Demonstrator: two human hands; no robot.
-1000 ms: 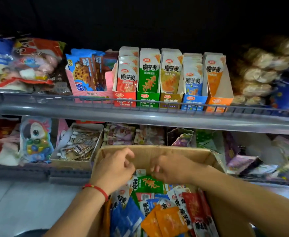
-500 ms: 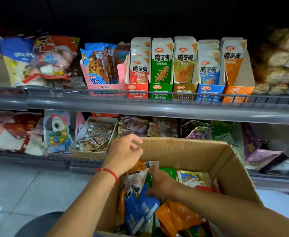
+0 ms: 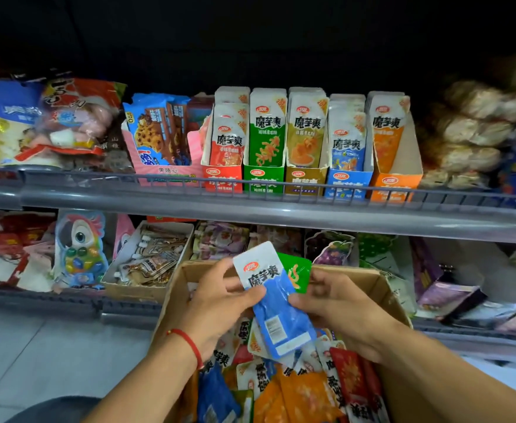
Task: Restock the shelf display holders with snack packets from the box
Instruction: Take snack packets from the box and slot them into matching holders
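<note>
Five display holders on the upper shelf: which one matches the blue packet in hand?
The blue holder, fourth from left, between gold and orange; only it shares the colour of the blue packet.

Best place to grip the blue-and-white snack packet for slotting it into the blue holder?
Pinch the blue-and-white snack packet at its lower blue end, from below: it is flat and tilted, white end up, which leaves that end free to enter the blue cardboard holder first.

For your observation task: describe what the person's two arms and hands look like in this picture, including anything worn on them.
Both forearms are bare, with no sleeves in view and no gloves. The left hand has a thin red string bracelet tied round its wrist. The right hand and its wrist carry nothing: no watch, band or ring shows. No ring shows on the left fingers either.
</note>
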